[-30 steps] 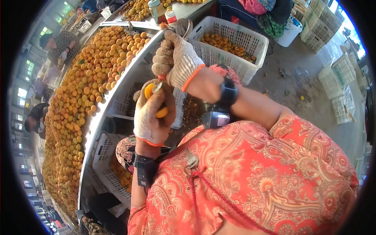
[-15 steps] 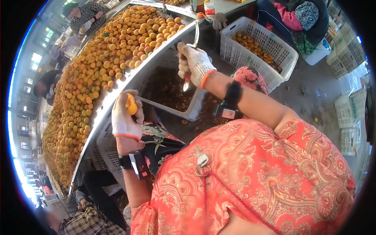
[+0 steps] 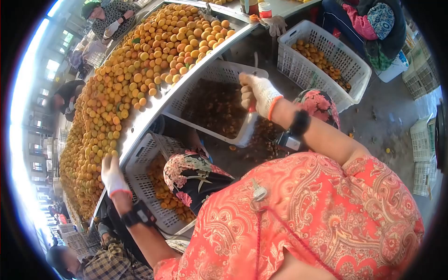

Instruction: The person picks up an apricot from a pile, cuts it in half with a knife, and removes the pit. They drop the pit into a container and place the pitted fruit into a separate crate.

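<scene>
My left hand (image 3: 112, 175), in a white glove with an orange cuff, reaches to the near edge of a large heap of apricots (image 3: 144, 53). Its fingers are stretched out, their tips at an apricot (image 3: 114, 153), and no fruit shows in the palm. My right hand (image 3: 261, 93), gloved alike, is closed around a knife (image 3: 252, 105) with a red handle; its blade is blurred. That hand is above the right end of a white crate (image 3: 245, 135) with dark bits in it. Below my left hand, another crate (image 3: 140, 179) holds orange apricot pieces (image 3: 170, 193).
A white crate (image 3: 345, 56) with apricot pieces stands at the upper right, beside a crouching person (image 3: 361, 23). Other people (image 3: 114, 18) are at the table's far side and lower left (image 3: 112, 261). A jar (image 3: 264, 9) stands on the metal table (image 3: 140, 114).
My left hand has moved down and left to the heap, and the apricot it held is no longer in it. The view has shifted, and my right hand still grips the knife.
</scene>
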A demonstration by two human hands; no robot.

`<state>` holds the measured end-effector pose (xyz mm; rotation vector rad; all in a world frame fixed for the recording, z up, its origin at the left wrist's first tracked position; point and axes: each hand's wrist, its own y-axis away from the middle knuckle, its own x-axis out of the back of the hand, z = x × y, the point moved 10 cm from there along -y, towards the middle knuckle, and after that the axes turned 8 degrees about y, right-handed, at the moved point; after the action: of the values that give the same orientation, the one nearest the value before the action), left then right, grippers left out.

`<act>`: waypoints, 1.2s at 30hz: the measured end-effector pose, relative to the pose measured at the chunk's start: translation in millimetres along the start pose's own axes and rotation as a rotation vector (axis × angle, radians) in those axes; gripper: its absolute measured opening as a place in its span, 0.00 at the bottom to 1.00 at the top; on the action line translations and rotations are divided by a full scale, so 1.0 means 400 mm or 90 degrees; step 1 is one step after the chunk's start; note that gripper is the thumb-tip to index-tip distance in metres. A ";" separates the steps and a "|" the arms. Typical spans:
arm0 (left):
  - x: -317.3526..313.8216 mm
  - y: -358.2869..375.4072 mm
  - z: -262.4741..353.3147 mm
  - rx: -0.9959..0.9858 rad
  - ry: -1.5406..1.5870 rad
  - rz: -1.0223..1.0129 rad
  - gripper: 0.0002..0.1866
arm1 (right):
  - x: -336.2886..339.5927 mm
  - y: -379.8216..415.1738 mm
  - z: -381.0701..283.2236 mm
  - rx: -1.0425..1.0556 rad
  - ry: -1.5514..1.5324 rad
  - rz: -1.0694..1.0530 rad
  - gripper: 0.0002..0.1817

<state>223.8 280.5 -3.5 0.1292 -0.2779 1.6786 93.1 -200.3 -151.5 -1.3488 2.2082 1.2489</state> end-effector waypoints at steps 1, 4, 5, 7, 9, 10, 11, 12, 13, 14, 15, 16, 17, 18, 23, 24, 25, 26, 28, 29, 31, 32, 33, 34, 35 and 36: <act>-0.100 -0.003 0.037 0.022 -0.007 -0.008 0.14 | 0.000 -0.007 0.005 0.001 -0.001 -0.001 0.14; -0.369 -0.059 0.097 -0.021 -0.107 -0.177 0.16 | -0.001 0.003 0.038 -0.001 0.155 -0.011 0.06; -0.454 -0.085 0.087 -0.062 -0.146 -0.233 0.17 | 0.016 0.002 0.039 0.001 0.153 -0.011 0.06; -0.573 -0.193 -0.004 -0.098 -0.203 -0.245 0.18 | 0.023 0.005 0.072 -0.094 0.200 -0.058 0.04; -0.653 -0.259 -0.043 -0.123 -0.216 -0.282 0.18 | 0.023 0.033 0.094 -0.120 0.233 -0.048 0.03; -0.694 -0.294 -0.068 -0.167 -0.240 -0.291 0.18 | 0.028 0.029 0.096 -0.135 0.248 -0.055 0.03; -0.732 -0.324 -0.090 -0.210 -0.263 -0.300 0.19 | 0.028 0.030 0.095 -0.150 0.265 -0.062 0.03; -0.765 -0.362 -0.119 -0.291 -0.333 -0.304 0.20 | 0.028 0.028 0.091 -0.149 0.282 -0.059 0.04; -0.793 -0.341 -0.106 -0.196 -0.454 -0.345 0.22 | 0.025 0.031 0.086 -0.147 0.282 -0.056 0.04; -0.810 -0.350 -0.124 -0.186 -0.502 -0.335 0.23 | 0.027 0.033 0.077 -0.145 0.305 -0.042 0.05; -0.821 -0.355 -0.126 -0.178 -0.551 -0.323 0.24 | 0.027 0.031 0.066 -0.140 0.327 -0.028 0.05; -0.837 -0.352 -0.119 -0.194 -0.602 -0.354 0.25 | 0.020 0.042 0.067 -0.144 0.336 -0.017 0.06; -0.835 -0.355 -0.117 -0.163 -0.603 -0.323 0.23 | 0.016 0.042 0.061 -0.139 0.335 -0.018 0.06; -0.844 -0.350 -0.109 -0.157 -0.611 -0.344 0.22 | 0.013 0.044 0.057 -0.139 0.340 -0.019 0.06; -0.811 -0.390 -0.113 -0.168 -0.293 -0.337 0.19 | 0.009 0.051 0.017 -0.048 0.334 -0.020 0.06; -0.799 -0.348 -0.090 -0.044 -0.104 -0.362 0.20 | 0.009 0.056 0.016 -0.049 0.334 -0.021 0.06; -0.788 -0.274 -0.038 0.080 0.084 -0.379 0.20 | 0.003 0.057 -0.008 0.000 0.384 -0.011 0.07; -0.783 -0.202 0.023 0.095 0.213 -0.408 0.20 | 0.000 0.062 -0.031 0.050 0.433 0.000 0.07; -0.768 -0.057 0.115 0.129 0.440 -0.458 0.22 | -0.030 0.084 -0.051 0.102 0.453 -0.039 0.08; -0.762 -0.006 0.128 0.157 0.481 -0.469 0.24 | -0.062 0.112 -0.064 0.107 0.452 -0.059 0.08; -0.747 0.100 0.188 0.139 0.506 -0.527 0.24 | -0.135 0.151 -0.069 0.201 0.423 -0.128 0.11; -0.741 0.143 0.199 0.143 0.508 -0.525 0.24 | -0.169 0.167 -0.087 0.394 0.492 -0.205 0.15; -0.731 0.180 0.214 0.126 0.503 -0.518 0.25 | -0.208 0.226 -0.116 0.523 0.601 -0.183 0.15; -0.722 0.211 0.226 0.105 0.497 -0.512 0.25 | -0.230 0.252 -0.110 0.488 0.656 -0.191 0.15; -0.718 0.239 0.233 0.103 0.499 -0.511 0.25 | -0.250 0.276 -0.103 0.454 0.711 -0.200 0.15; -0.703 0.255 0.242 0.089 0.522 -0.479 0.26 | -0.271 0.304 -0.102 0.461 0.701 -0.222 0.15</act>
<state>151.7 -25.3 9.6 -0.3193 0.4632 0.8866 58.5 -143.7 3.0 -2.1498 2.3794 -0.5839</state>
